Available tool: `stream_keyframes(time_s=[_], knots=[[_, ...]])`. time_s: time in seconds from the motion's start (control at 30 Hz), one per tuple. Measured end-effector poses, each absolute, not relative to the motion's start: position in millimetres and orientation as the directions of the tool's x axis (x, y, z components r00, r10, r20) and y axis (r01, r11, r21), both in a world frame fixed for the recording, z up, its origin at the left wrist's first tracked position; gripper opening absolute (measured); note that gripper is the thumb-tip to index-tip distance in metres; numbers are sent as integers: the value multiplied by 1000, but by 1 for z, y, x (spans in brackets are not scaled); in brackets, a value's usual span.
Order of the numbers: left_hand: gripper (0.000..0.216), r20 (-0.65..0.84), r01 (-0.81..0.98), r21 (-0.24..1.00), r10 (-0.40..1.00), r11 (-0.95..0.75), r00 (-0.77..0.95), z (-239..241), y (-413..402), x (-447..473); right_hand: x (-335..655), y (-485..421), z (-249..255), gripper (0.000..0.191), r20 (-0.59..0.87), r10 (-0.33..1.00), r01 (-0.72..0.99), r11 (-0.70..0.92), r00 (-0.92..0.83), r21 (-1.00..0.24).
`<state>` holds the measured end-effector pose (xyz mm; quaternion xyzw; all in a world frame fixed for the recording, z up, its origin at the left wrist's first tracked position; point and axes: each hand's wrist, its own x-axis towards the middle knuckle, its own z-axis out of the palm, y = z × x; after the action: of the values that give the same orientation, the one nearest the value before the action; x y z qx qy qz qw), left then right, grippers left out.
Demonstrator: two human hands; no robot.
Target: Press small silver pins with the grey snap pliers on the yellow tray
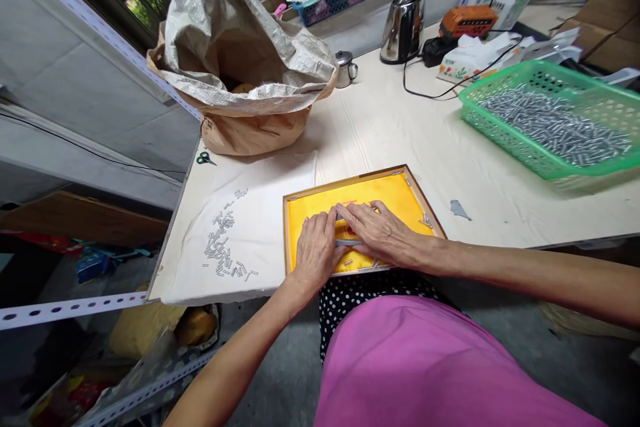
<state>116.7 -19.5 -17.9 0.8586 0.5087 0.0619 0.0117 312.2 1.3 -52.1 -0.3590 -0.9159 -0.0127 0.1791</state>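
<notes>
A shallow tray (287, 235) with a brown rim and a yellow lining (320, 203) rests at the table's front edge. Over it, my left hand (317, 240) and my right hand (377, 230) are closed on a narrow grey strip-like piece (349, 242) that spans between them. Fingers cover much of this piece, so its exact kind is unclear. Small metal pins (349, 262) lie loose in the tray near my right hand, with others (425, 220) by its right rim. Left of the tray, many similar silvery pins (220, 240) are scattered on a white cloth (270, 227).
An open woven sack (255, 130) stands behind the cloth, with small scissors (205, 159) beside it. On the right is a green basket (510, 140) of metal pins (555, 123). A kettle (403, 23), a metal cup (345, 70) and a black cable (430, 95) are at the back.
</notes>
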Motion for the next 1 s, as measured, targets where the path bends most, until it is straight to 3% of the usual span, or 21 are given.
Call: stream_keyframes(time_s=[0.1, 0.27, 0.43, 0.57, 0.73, 0.9, 1.0], knots=[[60, 78, 880, 61, 881, -471, 467, -21, -13, 119, 311, 3, -53, 57, 310, 711, 732, 678, -631, -65], [48, 14, 902, 45, 903, -430, 430, -28, -8, 117, 306, 18, -53, 22, 245, 638, 659, 752, -730, 6], [32, -83, 907, 80, 904, -414, 420, -32, -2, 112, 303, 29, -66, 25, 226, 584, 602, 799, -780, 13], [39, 13, 887, 97, 892, -451, 452, -31, -4, 108, 309, 30, -69, 28, 279, 606, 615, 786, -745, -64], [27, 221, 734, 26, 720, -679, 658, -30, -9, 116, 334, 27, -52, 45, 373, 651, 622, 754, -661, -214], [28, 156, 582, -120, 564, -804, 811, -21, -12, 139, 375, 41, -47, 40, 411, 676, 658, 723, -611, -211], [34, 80, 473, -166, 466, -865, 881, -9, -13, 152, 399, 58, -59, 41, 382, 703, 652, 706, -600, -276]])
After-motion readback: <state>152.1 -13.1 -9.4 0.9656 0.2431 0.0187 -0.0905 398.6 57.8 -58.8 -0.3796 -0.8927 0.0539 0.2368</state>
